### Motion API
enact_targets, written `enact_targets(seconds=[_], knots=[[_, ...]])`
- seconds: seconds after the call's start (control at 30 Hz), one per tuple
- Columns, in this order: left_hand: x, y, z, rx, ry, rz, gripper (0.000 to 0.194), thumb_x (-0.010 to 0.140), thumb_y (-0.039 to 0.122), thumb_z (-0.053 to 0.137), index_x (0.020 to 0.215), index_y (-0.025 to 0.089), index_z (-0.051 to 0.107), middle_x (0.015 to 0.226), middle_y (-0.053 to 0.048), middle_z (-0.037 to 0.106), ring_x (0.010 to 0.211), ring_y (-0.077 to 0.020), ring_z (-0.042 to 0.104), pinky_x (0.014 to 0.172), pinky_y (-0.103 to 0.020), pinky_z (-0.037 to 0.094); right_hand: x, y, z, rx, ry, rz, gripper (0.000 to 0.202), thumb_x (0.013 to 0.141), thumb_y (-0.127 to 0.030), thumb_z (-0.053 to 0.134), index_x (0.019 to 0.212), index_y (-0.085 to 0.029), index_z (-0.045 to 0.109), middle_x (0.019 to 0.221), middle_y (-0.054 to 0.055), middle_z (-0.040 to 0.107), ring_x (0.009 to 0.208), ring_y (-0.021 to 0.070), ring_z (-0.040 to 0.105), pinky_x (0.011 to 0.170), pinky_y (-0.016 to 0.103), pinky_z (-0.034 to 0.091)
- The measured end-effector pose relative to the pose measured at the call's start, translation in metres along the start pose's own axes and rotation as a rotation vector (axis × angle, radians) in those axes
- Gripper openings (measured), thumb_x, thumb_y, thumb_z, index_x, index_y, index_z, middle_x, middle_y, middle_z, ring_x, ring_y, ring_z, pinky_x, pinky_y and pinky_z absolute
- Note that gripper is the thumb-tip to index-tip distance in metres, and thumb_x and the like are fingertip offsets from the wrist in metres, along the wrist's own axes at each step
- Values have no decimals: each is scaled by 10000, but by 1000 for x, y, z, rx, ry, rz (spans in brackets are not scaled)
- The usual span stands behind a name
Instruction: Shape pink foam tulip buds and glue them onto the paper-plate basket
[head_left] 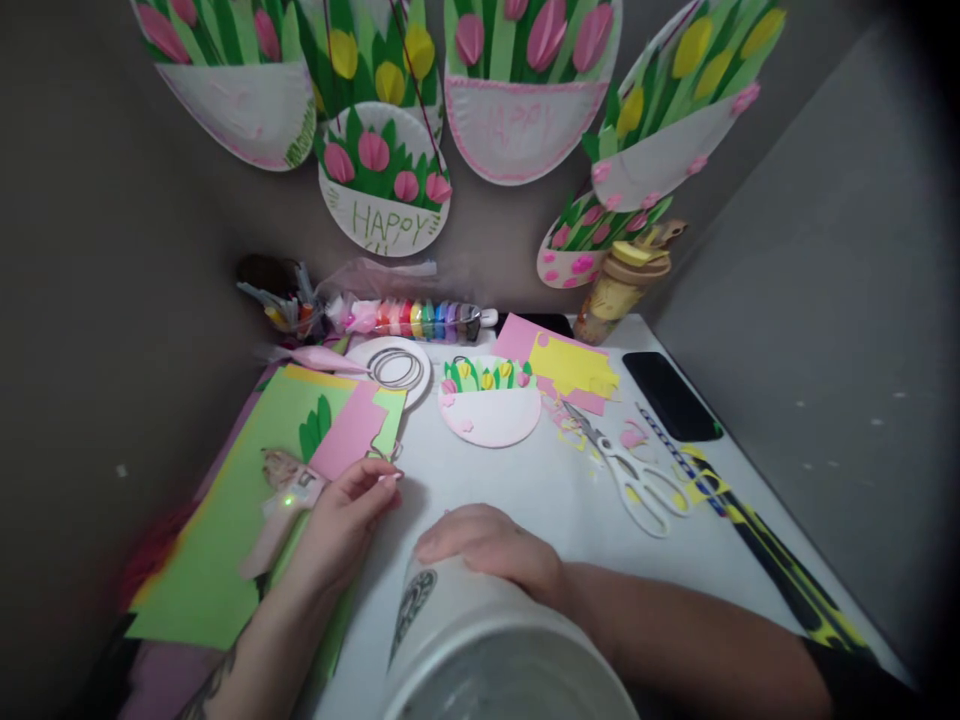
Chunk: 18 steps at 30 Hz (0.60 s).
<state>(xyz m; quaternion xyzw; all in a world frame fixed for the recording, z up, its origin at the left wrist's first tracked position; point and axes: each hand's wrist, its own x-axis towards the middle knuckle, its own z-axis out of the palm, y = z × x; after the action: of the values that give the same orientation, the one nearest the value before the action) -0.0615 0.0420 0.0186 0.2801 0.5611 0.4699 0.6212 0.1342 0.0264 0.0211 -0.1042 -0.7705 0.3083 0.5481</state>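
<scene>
My right hand is wrapped around a large white cup with a dark round logo, close to the camera at the bottom centre. To its left, my left hand is closed in a pinch, with a tiny pale pink bit at the fingertips. Beyond both hands a small paper-plate basket lies on the white table, decorated with yellow and pink paper tulips, green leaves and a few pink flowers on its white half. A glue gun with a lit green light rests beside my left wrist.
Green sheets and pink paper lie left. White scissors, a black phone and a yellow-black cutter are right. Behind stand colourful clay tubs and a lidded cup. Finished plate baskets hang on the wall.
</scene>
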Motion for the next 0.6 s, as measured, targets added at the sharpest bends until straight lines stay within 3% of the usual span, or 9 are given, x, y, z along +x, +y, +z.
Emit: enact_targets(seconds=[0.17, 0.27, 0.33, 0.4, 0.53, 0.6], knots=[[3, -5, -2, -40, 10, 23, 327, 589, 316, 850, 833, 162, 697, 754, 4, 653, 645, -86, 584, 654, -203, 483, 7, -2, 6, 186, -219, 41, 620, 764, -412, 728, 1253, -182, 424, 1098, 98, 679, 1020, 180, 674, 844, 282, 562], [5, -7, -2, -55, 4, 14, 367, 605, 357, 840, 881, 153, 710, 741, -7, 656, 654, -92, 588, 664, -211, 497, -3, 2, 20, 282, -428, 105, 638, 725, -366, 745, 1233, -150, 427, 1026, 80, 690, 927, 154, 695, 789, 215, 550], [5, -9, -1, -51, -4, 2, 374, 605, 375, 838, 869, 144, 708, 735, -11, 658, 631, -88, 582, 641, -209, 492, -13, 6, 30, 269, -561, 233, 639, 703, -341, 749, 1228, -154, 437, 1069, 96, 681, 938, 169, 695, 790, 224, 548], [4, -10, 2, -35, -17, -12, 377, 603, 383, 837, 858, 141, 700, 744, -17, 667, 608, -84, 575, 617, -207, 481, -20, 9, 36, 308, -632, 190, 629, 688, -329, 741, 1216, -142, 456, 1068, 104, 682, 932, 171, 695, 807, 230, 546], [0, -14, 8, 15, -68, -16, 392, 633, 409, 818, 888, 147, 676, 775, -37, 693, 606, -95, 582, 631, -224, 473, -14, 8, 23, 341, -792, 161, 753, 598, -206, 745, 1278, -90, 444, 1138, 150, 657, 1016, 208, 670, 824, 241, 549], [-2, -13, 10, 48, -88, -9, 383, 659, 410, 801, 914, 161, 661, 790, -43, 701, 625, -107, 590, 647, -234, 469, -3, 5, 7, 314, -820, 249, 727, 602, -108, 682, 1293, -97, 457, 1153, 144, 652, 1007, 199, 662, 796, 243, 552]])
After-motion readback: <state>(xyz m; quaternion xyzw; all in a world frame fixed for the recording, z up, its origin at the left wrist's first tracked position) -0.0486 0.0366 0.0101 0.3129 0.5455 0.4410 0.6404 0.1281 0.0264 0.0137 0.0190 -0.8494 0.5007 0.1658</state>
